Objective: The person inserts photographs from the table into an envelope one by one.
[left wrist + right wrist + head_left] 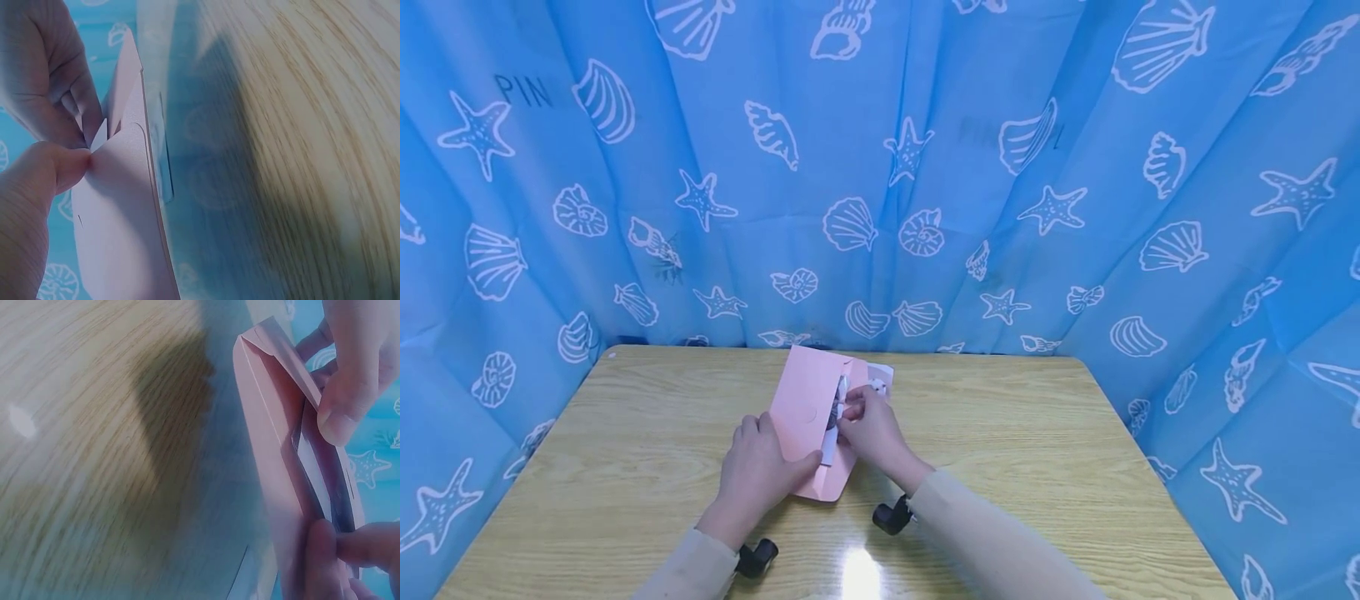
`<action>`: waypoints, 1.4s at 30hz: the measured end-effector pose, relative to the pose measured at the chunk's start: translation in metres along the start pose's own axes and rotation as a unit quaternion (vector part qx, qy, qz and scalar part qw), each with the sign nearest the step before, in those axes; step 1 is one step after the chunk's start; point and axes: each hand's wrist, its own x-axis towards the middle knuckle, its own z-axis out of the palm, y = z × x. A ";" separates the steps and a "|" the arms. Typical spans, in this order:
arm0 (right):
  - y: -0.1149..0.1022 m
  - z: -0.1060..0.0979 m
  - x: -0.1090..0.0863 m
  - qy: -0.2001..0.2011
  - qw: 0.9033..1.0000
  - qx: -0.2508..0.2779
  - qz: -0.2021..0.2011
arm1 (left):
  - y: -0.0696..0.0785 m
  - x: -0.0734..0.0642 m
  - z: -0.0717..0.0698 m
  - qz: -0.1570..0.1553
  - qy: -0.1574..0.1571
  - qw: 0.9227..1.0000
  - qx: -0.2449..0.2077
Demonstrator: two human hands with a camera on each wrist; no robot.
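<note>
A pink envelope (801,400) is tilted above the table, its mouth facing right. My left hand (760,462) grips its lower left side, the thumb (62,167) pressing on the front near the opening. Inside the mouth sits a white card with a dark picture (832,417), partly hidden by the envelope. My right hand (876,429) reaches into the opening, and its thumb and finger (322,550) pinch at the card's edge. The white card edge (312,465) shows between the pink walls in the right wrist view.
Behind the right hand, another printed card (882,375) lies on the wooden table (1000,433), partly covered by the envelope and hand. A blue curtain (880,183) with white shell prints hangs beyond the table's far edge. Black wrist mounts (892,517) sit under both forearms.
</note>
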 end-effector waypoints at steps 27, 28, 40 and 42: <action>0.008 -0.002 -0.005 -0.080 0.995 0.021 -0.064 | -0.005 -0.001 -0.004 -0.004 0.008 1.000 -0.007; 0.009 -0.004 -0.005 -0.078 0.994 0.007 -0.071 | -0.006 -0.001 -0.004 -0.005 0.007 1.000 -0.008; 0.036 -0.046 0.007 -0.016 0.996 -0.057 -0.070 | -0.020 -0.001 -0.010 -0.016 -0.009 1.000 -0.005; 0.040 -0.049 0.011 0.001 0.997 -0.057 -0.056 | -0.021 -0.001 -0.010 -0.015 -0.009 1.000 -0.002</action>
